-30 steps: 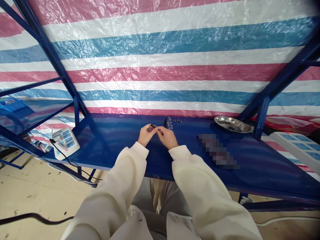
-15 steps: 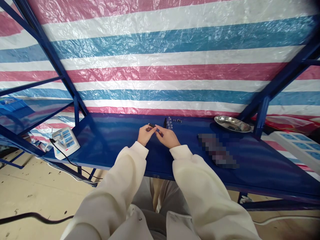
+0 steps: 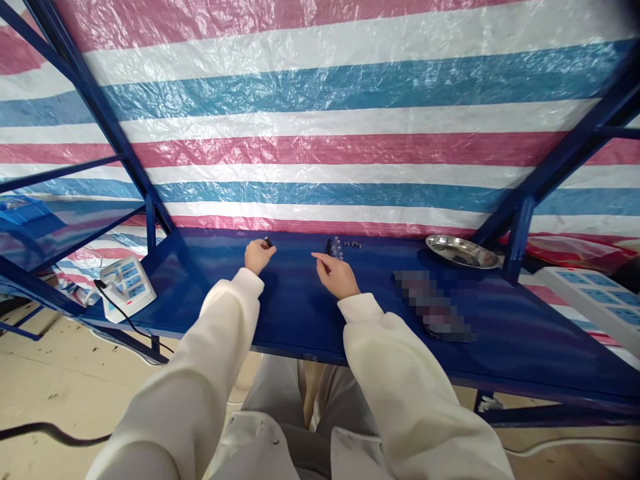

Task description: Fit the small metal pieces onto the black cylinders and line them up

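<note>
My left hand (image 3: pixel 259 255) is closed on a small dark cylindrical piece (image 3: pixel 269 242), pinched between thumb and fingertips over the left-middle part of the blue table. To its right, my right hand (image 3: pixel 338 276) holds nothing that I can see. Its index finger stretches out to the left, with the thumb below and apart from it. Just beyond the right hand stand a row of small black pieces (image 3: pixel 329 245) and a row of small clear plastic pieces (image 3: pixel 337 244). Beside them lies a row of tiny shiny metal parts (image 3: pixel 353 245).
A round metal dish (image 3: pixel 463 253) is at the table's back right. Nearer me lies a pixelated dark object (image 3: pixel 433 307). White power strips stand on the left (image 3: pixel 129 288) and far right (image 3: pixel 595 293). Blue frame posts and a striped sheet (image 3: pixel 320 153) close off the back.
My hands have come apart. The left hand has moved left with the small dark piece, while the right has stayed nearly in place with its index finger now extended.
</note>
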{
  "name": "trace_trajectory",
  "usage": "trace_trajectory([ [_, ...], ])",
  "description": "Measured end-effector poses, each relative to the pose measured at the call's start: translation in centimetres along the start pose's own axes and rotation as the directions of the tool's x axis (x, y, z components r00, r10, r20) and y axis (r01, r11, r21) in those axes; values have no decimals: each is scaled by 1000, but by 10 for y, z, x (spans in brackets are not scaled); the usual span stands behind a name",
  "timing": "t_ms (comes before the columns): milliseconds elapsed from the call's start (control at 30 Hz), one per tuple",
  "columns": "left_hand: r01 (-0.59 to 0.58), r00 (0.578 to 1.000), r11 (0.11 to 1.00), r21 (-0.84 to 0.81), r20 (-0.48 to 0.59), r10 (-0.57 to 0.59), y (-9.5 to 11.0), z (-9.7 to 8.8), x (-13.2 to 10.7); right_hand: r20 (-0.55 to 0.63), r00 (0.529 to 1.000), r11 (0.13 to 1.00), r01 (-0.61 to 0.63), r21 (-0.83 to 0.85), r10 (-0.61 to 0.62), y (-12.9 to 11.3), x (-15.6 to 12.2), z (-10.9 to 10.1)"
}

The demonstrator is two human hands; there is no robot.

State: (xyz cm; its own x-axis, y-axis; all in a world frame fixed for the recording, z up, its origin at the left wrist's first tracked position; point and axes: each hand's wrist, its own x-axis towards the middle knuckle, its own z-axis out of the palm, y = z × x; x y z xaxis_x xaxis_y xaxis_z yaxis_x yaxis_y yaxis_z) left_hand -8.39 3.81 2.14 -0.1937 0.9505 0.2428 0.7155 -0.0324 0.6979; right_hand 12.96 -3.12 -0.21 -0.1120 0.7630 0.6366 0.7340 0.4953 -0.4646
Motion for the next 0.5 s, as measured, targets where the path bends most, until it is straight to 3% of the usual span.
trace_trajectory([
  [100,-11,999,980,199,43,3,-14,-16,6,50,997,999,-51,1,50,-5,0,-3],
  [233,-10,994,950,312,108,-24,-28,-21,4,102,987,992,-128,-6,128,-11,0,-8],
  [400,62,990,939,337,102,-102,-32,-20,4,31,986,986,-164,-11,164,-13,1,-16],
  [500,76,989,932,353,90,-115,-31,-21,5,-70,963,961,-266,-73,261,-12,3,-24],
])
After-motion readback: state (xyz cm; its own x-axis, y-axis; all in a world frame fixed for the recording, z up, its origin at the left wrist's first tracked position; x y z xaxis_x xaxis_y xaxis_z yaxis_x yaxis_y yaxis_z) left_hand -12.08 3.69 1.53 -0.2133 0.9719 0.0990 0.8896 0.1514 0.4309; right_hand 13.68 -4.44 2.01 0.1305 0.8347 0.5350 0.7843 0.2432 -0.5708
